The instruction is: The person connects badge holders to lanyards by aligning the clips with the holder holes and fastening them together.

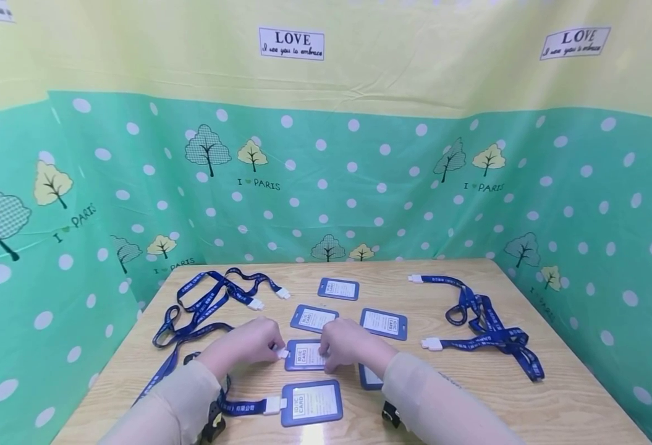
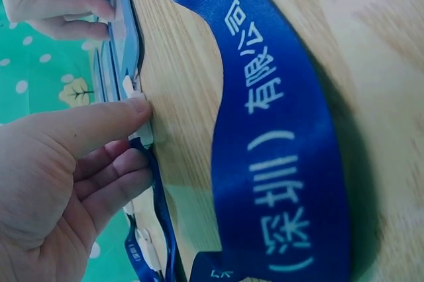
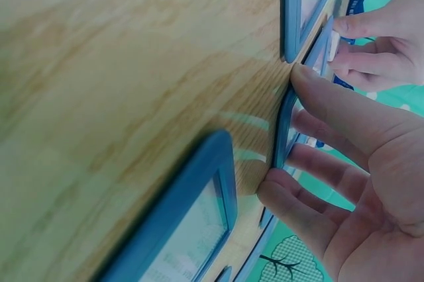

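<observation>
At the middle of the table, a blue-framed ID card holder (image 1: 298, 355) lies flat between the two hands. My left hand (image 1: 250, 341) pinches the white clip (image 1: 283, 353) of a blue lanyard at the holder's left end; the left wrist view shows thumb and fingers around that clip (image 2: 137, 106). My right hand (image 1: 350, 346) grips the holder's right end, thumb on the near edge and fingers on the far side, as the right wrist view shows (image 3: 358, 163). Below it lies another holder (image 1: 339, 405) with a lanyard clip (image 1: 272, 405) at its left end.
More holders lie beyond, at the back (image 1: 353, 298), centre (image 1: 294, 318) and right (image 1: 403, 330); one is partly under my right forearm. Loose blue lanyards (image 1: 206, 309) spread over the left side, and others (image 1: 489, 321) over the right. A patterned curtain (image 1: 381, 228) stands behind the table.
</observation>
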The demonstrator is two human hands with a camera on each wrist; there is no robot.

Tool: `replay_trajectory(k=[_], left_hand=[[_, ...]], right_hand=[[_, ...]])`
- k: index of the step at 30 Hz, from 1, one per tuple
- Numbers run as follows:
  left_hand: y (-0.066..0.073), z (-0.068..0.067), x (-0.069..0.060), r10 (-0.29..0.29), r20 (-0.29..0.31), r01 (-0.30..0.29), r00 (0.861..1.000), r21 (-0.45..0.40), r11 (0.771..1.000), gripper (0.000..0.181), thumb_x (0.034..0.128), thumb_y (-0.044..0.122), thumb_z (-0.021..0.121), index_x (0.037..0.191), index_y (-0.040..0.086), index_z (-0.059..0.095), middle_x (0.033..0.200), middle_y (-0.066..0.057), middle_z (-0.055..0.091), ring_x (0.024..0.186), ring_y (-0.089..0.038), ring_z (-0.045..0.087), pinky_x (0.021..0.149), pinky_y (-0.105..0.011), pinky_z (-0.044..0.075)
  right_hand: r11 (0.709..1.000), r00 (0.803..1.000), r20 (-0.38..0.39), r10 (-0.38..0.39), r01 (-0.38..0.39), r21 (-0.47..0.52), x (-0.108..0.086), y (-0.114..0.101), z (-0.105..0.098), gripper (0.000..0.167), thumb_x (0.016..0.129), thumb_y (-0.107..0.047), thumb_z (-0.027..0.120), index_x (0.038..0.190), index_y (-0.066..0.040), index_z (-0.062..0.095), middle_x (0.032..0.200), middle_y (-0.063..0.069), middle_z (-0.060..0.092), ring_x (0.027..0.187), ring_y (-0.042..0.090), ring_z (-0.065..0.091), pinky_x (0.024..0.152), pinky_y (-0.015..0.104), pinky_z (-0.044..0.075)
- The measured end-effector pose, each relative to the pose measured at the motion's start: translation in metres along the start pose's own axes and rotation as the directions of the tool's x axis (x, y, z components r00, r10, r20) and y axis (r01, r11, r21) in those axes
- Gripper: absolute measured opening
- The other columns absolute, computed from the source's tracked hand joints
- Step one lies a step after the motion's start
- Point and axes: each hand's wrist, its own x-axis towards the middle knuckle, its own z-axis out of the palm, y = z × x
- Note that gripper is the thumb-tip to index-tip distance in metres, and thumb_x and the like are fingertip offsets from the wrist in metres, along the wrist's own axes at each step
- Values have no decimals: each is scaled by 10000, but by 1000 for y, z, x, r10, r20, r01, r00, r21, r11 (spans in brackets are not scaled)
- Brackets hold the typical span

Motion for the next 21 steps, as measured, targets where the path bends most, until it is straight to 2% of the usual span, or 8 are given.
replay_trajectory(k=[21], left_hand=[[0, 1, 0, -3, -9, 4, 1000, 16, 1000, 164, 846, 175, 834, 1009, 182, 815, 972, 66, 690, 855, -96, 631, 826, -350, 567]], right_hand=[[1000, 1000, -4, -5, 5, 4, 0, 0, 1, 321, 713, -303, 933, 1003, -246, 810, 1015, -114, 719, 1014, 128, 668, 897, 300, 540]])
